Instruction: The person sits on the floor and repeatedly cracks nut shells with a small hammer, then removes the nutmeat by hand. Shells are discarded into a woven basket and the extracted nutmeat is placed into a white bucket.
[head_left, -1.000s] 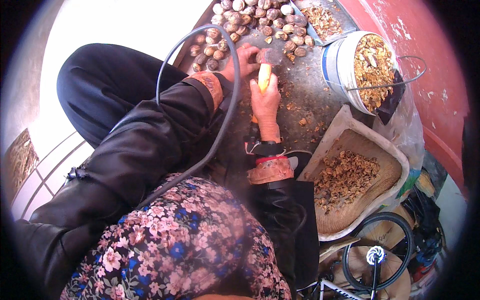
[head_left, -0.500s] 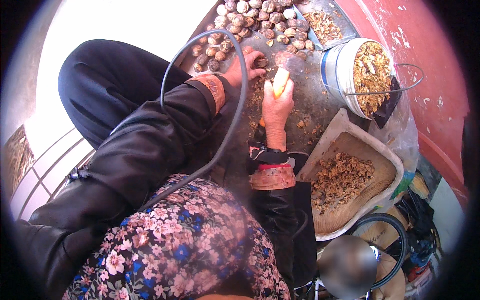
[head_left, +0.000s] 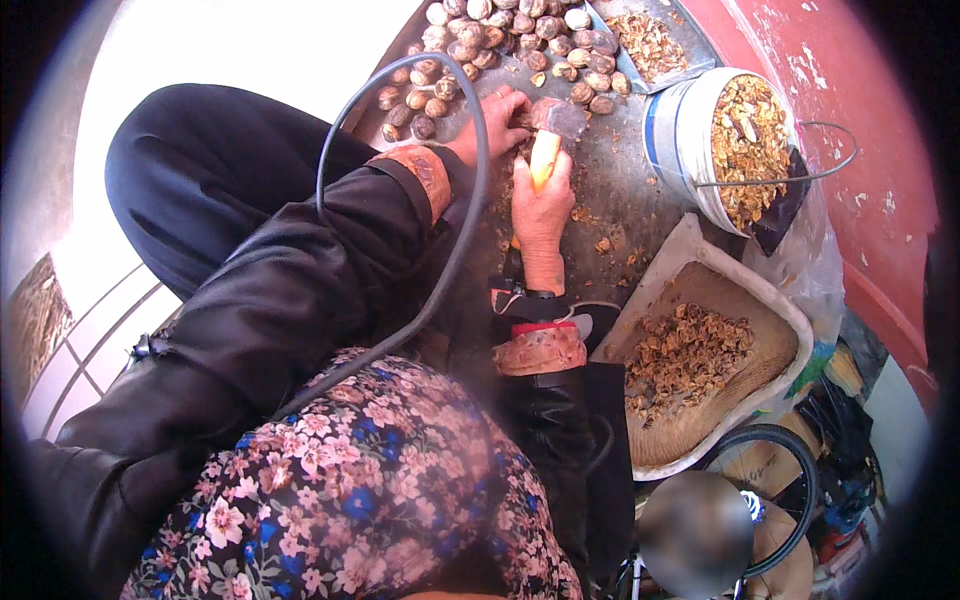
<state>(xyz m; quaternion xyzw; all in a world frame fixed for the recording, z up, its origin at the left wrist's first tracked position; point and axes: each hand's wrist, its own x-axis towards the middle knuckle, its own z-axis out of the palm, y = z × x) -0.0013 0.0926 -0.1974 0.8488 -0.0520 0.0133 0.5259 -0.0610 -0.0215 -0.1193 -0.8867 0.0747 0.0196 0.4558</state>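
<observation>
My right hand (head_left: 543, 212) is wrapped round the yellow handle of a hammer (head_left: 546, 155). The hammer's grey, dusty head lies right beside the fingertips of my left hand (head_left: 490, 122). Those fingers are curled on a walnut against the dark work surface (head_left: 625, 170); the hammer head now mostly hides it. A heap of whole walnuts (head_left: 470, 48) spreads beyond my left hand, with a few lying close to it. Bits of shell are scattered around both hands.
A white bucket (head_left: 680, 140) full of walnut pieces tilts on the right by a red wall (head_left: 830, 90). Nearer lies a shallow pan (head_left: 760, 410) with broken shells and kernels. A metal scoop (head_left: 625, 65) holds pieces at the back. A grey cable loop (head_left: 483, 200) crosses over my left arm.
The hammer has swung left and down, its head coming over the walnut at my left fingertips. My right hand moved slightly left with it; my left hand stays nearly in place.
</observation>
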